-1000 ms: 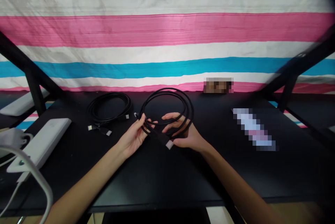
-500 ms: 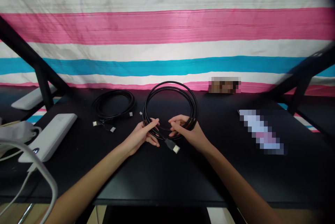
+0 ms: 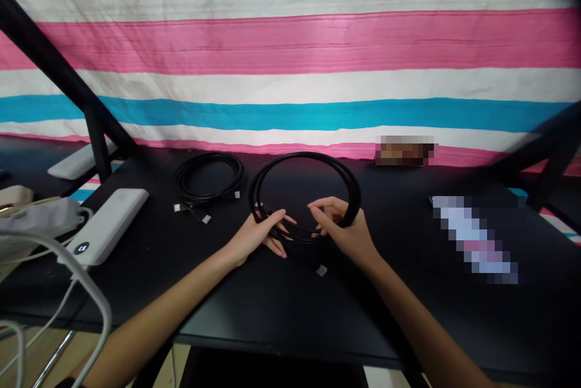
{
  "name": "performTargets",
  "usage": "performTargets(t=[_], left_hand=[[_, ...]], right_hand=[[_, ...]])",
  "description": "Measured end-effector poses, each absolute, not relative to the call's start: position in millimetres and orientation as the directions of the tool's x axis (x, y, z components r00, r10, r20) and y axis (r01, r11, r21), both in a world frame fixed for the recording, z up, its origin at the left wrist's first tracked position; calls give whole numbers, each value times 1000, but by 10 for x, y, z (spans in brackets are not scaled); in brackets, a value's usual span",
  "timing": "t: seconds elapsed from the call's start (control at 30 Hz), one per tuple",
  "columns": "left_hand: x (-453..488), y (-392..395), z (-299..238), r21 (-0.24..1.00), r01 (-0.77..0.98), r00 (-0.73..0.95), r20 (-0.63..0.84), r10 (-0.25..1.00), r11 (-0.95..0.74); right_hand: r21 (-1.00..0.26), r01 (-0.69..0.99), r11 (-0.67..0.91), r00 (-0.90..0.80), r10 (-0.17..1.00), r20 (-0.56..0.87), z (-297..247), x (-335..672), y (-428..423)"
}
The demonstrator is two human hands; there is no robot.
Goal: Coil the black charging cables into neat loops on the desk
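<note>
A black cable coiled into a round loop [image 3: 305, 165] is held upright over the black table [image 3: 281, 297]. My left hand [image 3: 262, 234] pinches the lower left of the loop. My right hand [image 3: 345, 229] grips its lower right, fingers curled around the strands. One silver-tipped plug end [image 3: 321, 270] hangs loose below the hands, near the table top. A second coiled black cable [image 3: 209, 179] with silver plugs lies flat on the table, to the left of the hands.
A white power bank [image 3: 107, 226] with a lit display lies at the left, with white cables [image 3: 54, 249] and another white device [image 3: 77, 160] beyond it. A striped cloth [image 3: 290, 55] hangs behind the table. Black frame bars [image 3: 68, 85] slant at both sides.
The loose plug end has slipped down from between my hands and now dangles lower. Both hands have shifted slightly right and closed tighter on the coil's lower part.
</note>
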State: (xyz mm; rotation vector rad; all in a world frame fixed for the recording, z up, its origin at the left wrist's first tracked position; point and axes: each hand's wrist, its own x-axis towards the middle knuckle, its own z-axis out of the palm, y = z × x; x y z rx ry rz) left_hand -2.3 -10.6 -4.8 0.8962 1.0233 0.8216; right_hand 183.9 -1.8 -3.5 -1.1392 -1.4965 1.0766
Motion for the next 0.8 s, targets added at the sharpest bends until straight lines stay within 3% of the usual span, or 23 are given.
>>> performTargets(t=[0.17,0.3,0.47,0.8], left_hand=[[-107,-53,-44,936,-121,179,-306,935,329],[-133,-33,-59,932,-128,167,-317,934,339],[-98,-40,-71,934,-96,155,-327,932,344],[-77,-69,-75,947,-51,267,-293,918,318]], right_hand=[[-934,264,241,-138,968,211,-7,1834,-20],[-946,278,165,-18,986,167,15,1859,-8],[-915,361,180,41,977,208,-11,1915,37],[-971,222,85,64,993,101,-85,1991,151]])
